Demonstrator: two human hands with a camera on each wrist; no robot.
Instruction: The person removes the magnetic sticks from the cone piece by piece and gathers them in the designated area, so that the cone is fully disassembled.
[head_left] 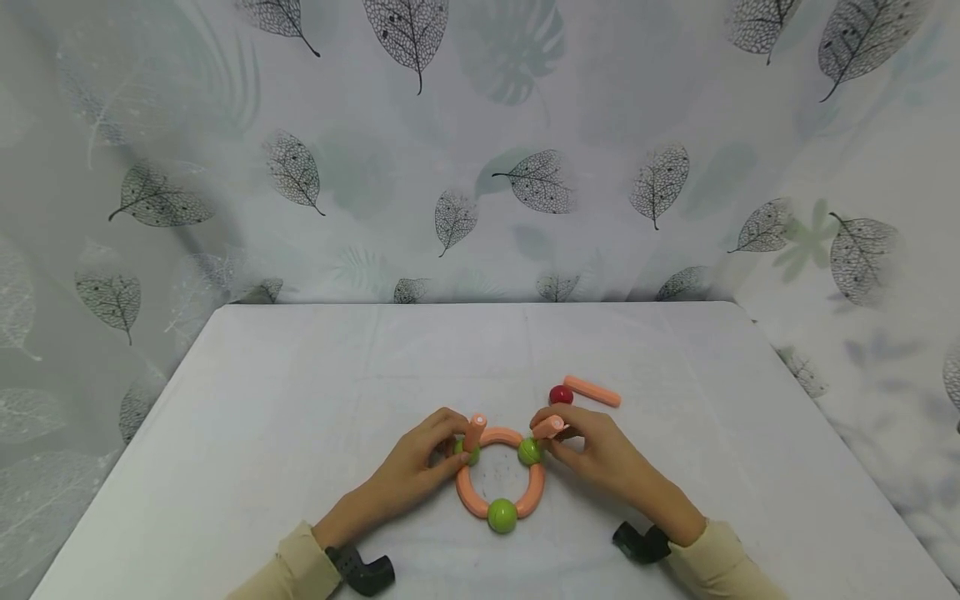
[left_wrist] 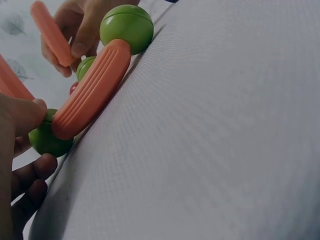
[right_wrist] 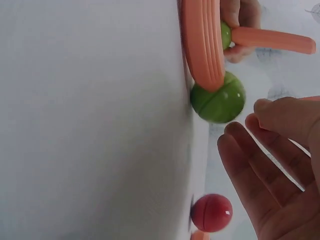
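A ring of curved orange rods and green balls lies on the white table. My left hand grips the left green ball, its thumb at the foot of a straight orange stick that stands up from this ball. My right hand pinches a second straight orange stick close by the right green ball. Another green ball sits at the near side of the ring.
Beyond my right hand, a red ball lies beside a loose orange stick. A leaf-patterned curtain hangs behind the white table and along its sides. Black straps with mounts are on both wrists.
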